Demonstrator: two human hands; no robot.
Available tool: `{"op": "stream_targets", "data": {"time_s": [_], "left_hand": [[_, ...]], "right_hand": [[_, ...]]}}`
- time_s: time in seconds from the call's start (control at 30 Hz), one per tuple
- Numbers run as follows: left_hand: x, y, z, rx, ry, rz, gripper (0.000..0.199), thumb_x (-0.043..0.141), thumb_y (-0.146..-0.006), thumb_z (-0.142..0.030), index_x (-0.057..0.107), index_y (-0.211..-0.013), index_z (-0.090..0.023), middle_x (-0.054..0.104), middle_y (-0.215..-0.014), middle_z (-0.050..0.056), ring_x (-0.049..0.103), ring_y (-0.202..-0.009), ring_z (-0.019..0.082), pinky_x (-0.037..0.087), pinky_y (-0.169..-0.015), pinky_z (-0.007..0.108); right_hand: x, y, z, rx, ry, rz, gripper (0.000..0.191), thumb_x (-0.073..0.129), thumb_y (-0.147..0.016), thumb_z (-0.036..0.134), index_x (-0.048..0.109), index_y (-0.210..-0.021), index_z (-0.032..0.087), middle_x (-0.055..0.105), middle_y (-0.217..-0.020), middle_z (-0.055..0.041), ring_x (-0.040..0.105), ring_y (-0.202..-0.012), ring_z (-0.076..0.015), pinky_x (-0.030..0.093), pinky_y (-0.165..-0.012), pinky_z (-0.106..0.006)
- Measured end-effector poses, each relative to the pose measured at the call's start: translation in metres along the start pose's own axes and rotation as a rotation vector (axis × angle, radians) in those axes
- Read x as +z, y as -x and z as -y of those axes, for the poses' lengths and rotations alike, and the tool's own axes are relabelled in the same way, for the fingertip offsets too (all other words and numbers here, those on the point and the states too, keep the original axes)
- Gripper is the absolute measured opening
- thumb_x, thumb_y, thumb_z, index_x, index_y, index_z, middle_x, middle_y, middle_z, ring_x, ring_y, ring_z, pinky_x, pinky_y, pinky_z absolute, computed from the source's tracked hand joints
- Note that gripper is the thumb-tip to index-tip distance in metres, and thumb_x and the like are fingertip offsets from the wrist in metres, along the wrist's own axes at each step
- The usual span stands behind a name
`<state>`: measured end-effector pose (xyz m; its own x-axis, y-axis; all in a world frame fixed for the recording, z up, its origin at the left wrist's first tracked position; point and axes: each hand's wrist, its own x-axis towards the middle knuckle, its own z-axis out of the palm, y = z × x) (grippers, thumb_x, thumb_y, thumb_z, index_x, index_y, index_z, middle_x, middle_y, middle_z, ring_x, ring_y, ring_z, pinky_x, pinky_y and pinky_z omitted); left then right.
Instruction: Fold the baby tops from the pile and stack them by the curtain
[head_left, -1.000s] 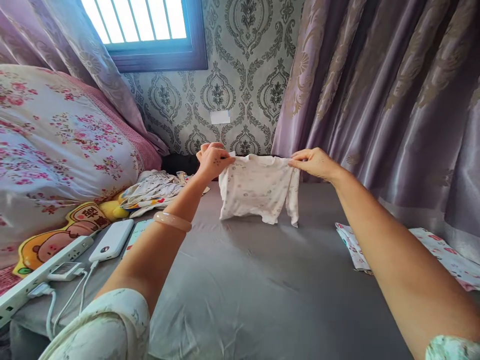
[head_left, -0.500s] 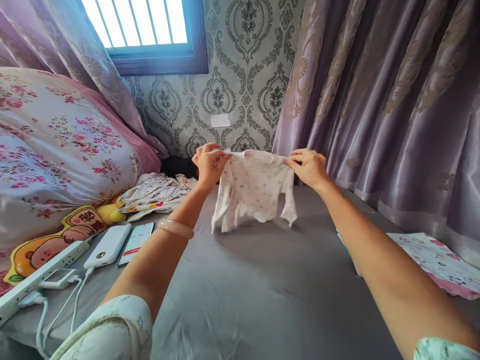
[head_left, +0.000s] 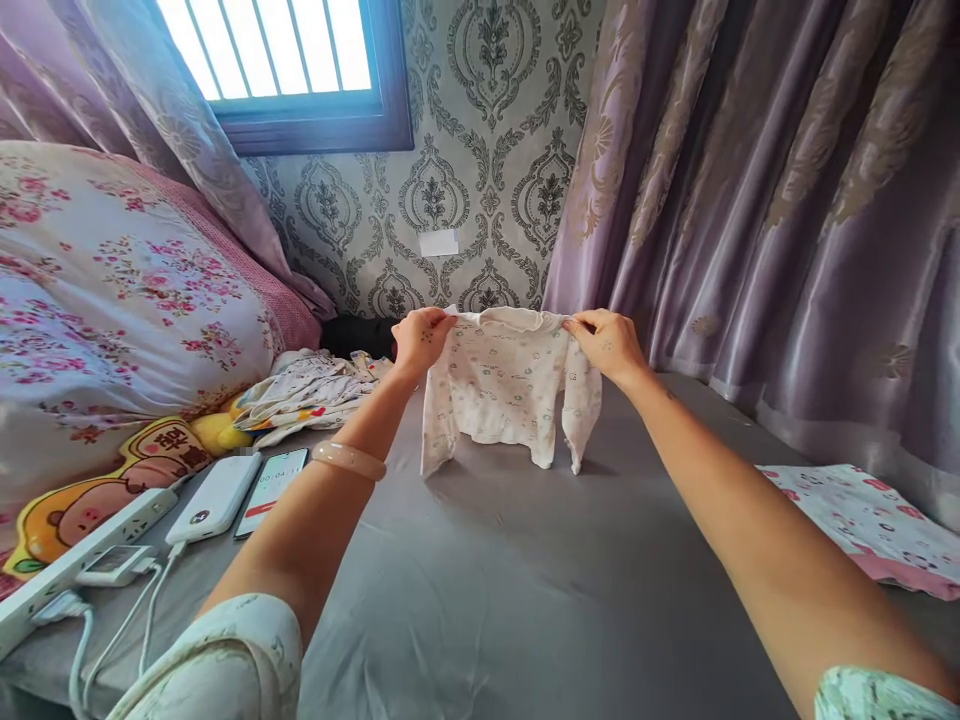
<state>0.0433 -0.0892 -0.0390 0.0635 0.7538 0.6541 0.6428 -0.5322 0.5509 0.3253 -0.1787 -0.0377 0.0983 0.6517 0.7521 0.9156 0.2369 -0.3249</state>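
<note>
A small white long-sleeved baby shirt (head_left: pixel 506 385) with a tiny print hangs upright between my hands, collar at the top. My left hand (head_left: pixel 424 340) pinches its left shoulder, and my right hand (head_left: pixel 606 343) pinches the opposite shoulder. Both sleeves dangle at the sides, their cuffs close to or touching the grey bed sheet (head_left: pixel 480 590); which of these I cannot tell. A pale bangle (head_left: pixel 349 460) circles my left forearm.
On the left lie a power strip (head_left: pixel 90 565) with cables, a white power bank (head_left: pixel 214 497), a phone (head_left: pixel 271 490) and a yellow cartoon pillow (head_left: pixel 97 495). Rumpled clothes (head_left: pixel 311 390) sit behind them. A folded printed cloth (head_left: pixel 874 515) lies at right, near the purple curtain (head_left: pixel 795 250).
My hands have come down slightly with the shirt still held. Its cloth, blurred and swinging before, now hangs steadier and shows its print clearly.
</note>
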Motion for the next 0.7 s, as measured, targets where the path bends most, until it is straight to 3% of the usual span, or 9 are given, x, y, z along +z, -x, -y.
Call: {"op": "stream_targets", "data": {"time_s": [0.23, 0.37, 0.47, 0.6, 0.7], "left_hand": [[0.003, 0.006, -0.005, 0.020, 0.119, -0.025, 0.020, 0.051, -0.082, -0.030, 0.058, -0.066, -0.018, 0.056, -0.063, 0.000, 0.051, -0.065, 0.015, 0.034, -0.063, 0.027], [-0.009, 0.014, -0.015, -0.002, 0.305, -0.047, 0.020, 0.053, -0.080, -0.031, 0.055, -0.065, -0.018, 0.047, -0.057, -0.004, 0.043, -0.057, 0.011, 0.033, -0.056, 0.023], [-0.033, 0.014, -0.024, -0.111, 0.594, 0.116, 0.024, 0.062, -0.074, -0.040, 0.060, -0.070, -0.016, 0.051, -0.058, -0.003, 0.046, -0.053, 0.010, 0.037, -0.051, 0.021], [-0.068, 0.004, -0.029, -0.321, 0.826, 0.387, 0.030, 0.072, -0.062, -0.039, 0.066, -0.077, -0.014, 0.062, -0.063, 0.003, 0.060, -0.059, 0.017, 0.051, -0.056, 0.030], [-0.066, -0.003, -0.020, -0.460, 0.803, 0.592, 0.024, 0.073, -0.063, -0.036, 0.068, -0.073, -0.015, 0.065, -0.064, 0.007, 0.065, -0.066, 0.023, 0.055, -0.062, 0.037]], "right_hand": [[0.000, 0.008, 0.009, -0.025, -0.001, -0.054, 0.030, 0.052, -0.089, 0.041, 0.072, -0.080, 0.021, 0.068, -0.079, -0.0078, 0.060, -0.076, -0.0218, 0.044, -0.073, -0.033], [-0.013, 0.012, 0.020, -0.036, -0.091, -0.045, 0.034, 0.055, -0.088, 0.047, 0.072, -0.081, 0.019, 0.066, -0.076, -0.0064, 0.059, -0.074, -0.0200, 0.045, -0.071, -0.032], [-0.035, 0.011, 0.028, 0.083, -0.371, 0.114, 0.037, 0.064, -0.081, 0.054, 0.072, -0.081, 0.017, 0.067, -0.072, -0.0033, 0.059, -0.066, -0.0173, 0.046, -0.063, -0.030], [-0.063, 0.004, 0.035, 0.400, -0.802, 0.381, 0.036, 0.079, -0.069, 0.051, 0.072, -0.082, 0.018, 0.071, -0.072, -0.0050, 0.063, -0.061, -0.0176, 0.051, -0.056, -0.030], [-0.061, 0.001, 0.028, 0.570, -0.909, 0.523, 0.029, 0.084, -0.065, 0.041, 0.072, -0.074, 0.017, 0.072, -0.071, -0.0081, 0.065, -0.061, -0.0192, 0.056, -0.060, -0.033]]}}
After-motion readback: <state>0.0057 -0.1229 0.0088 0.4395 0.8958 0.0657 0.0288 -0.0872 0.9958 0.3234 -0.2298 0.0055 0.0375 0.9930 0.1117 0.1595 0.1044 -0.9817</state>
